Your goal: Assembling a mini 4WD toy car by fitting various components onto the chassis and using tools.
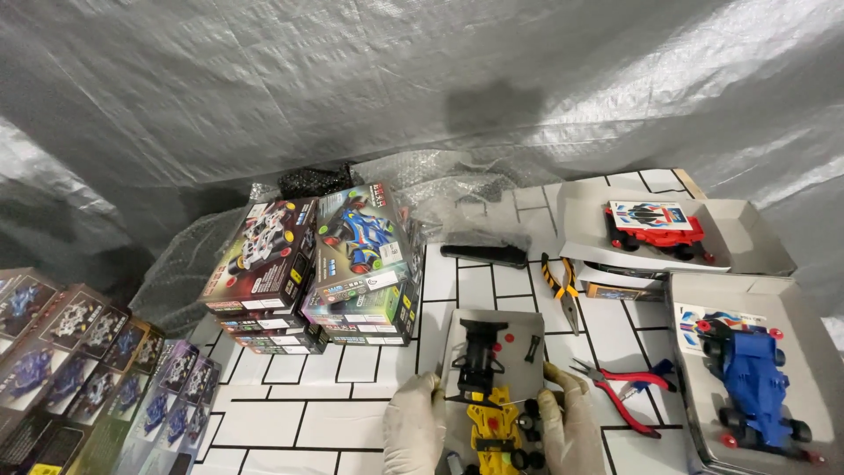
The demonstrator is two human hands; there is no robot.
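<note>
Both gloved hands grip a grey tray [492, 339] at bottom centre: left hand [413, 427] on its left edge, right hand [570, 422] on its right. Btwn them, on the tray, lies a part-built toy car [488, 400], black chassis w/ yellow piece.

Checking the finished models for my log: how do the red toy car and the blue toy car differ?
The red toy car lies crosswise in the farther open grey box, with a printed card resting on it; the blue toy car lies lengthwise in the nearer box, its card beside it. The blue one looks larger, being closer. Both have black wheels and sit in grey box trays.
</note>
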